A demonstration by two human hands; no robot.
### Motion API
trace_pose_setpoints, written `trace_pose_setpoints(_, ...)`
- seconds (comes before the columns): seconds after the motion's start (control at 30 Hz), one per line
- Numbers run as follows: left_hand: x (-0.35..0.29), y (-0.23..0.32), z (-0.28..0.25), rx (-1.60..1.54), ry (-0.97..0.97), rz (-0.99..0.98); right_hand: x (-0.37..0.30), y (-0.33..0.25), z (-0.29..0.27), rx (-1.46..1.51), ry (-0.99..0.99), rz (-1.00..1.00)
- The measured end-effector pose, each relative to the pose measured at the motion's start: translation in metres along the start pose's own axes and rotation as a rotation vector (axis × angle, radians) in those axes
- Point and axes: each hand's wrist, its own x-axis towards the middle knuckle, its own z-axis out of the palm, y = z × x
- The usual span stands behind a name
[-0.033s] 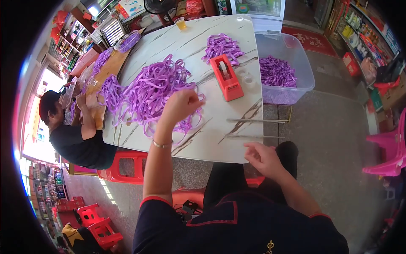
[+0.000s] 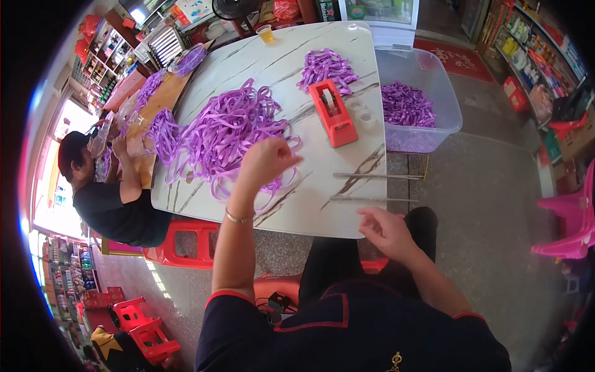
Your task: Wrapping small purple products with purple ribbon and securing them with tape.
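A big tangled heap of purple ribbon straps [image 2: 226, 127] lies on the white marble-patterned table. My left hand [image 2: 268, 162] is over the heap's near right side, fingers curled and pressed together. A strap passes close behind its fingertips, but I cannot make out what they pinch. Past the table's near right corner, my right hand [image 2: 389, 234] hovers with thumb and forefinger drawn together; anything between them is too small to name. Just beyond it, two thin metal rods [image 2: 375, 176] stick out over the table's right edge. A red tape dispenser [image 2: 333, 115] stands farther back.
A smaller purple bundle [image 2: 327, 69] lies behind the dispenser, with clear tape rolls [image 2: 365, 116] beside it. A clear plastic bin [image 2: 447, 118] of folded purple pieces adjoins the table's right side. A yellow cup [image 2: 265, 34] stands far back. At left, a co-worker [image 2: 114, 198] handles purple straps.
My left hand has shifted slightly toward me and to the right. My right hand stays where it was.
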Motion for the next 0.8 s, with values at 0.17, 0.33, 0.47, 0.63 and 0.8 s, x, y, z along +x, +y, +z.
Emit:
trace_pose_setpoints(0.17, -0.049, -0.008, 0.036, 0.222, 0.12, 0.041, 0.0, -0.005, 0.003, -0.026, -0.003, -0.013)
trace_pose_setpoints(0.33, -0.054, 0.011, 0.06, -0.077, 0.185, 0.173, 0.0, 0.008, 0.002, 0.174, -0.056, 0.079)
trace_pose_setpoints(0.47, -0.069, 0.054, 0.072, -0.19, 0.242, 0.337, 0.008, -0.013, -0.001, 0.439, -0.062, 0.193)
trace_pose_setpoints(0.63, -0.088, 0.088, 0.08, -0.117, 0.19, 0.439, 0.035, -0.015, 0.003, 0.606, -0.072, 0.098)
trace_pose_setpoints(0.8, -0.106, 0.094, 0.084, -0.088, 0.161, 0.551, 0.045, -0.006, 0.004, 0.945, -0.19, 0.287)
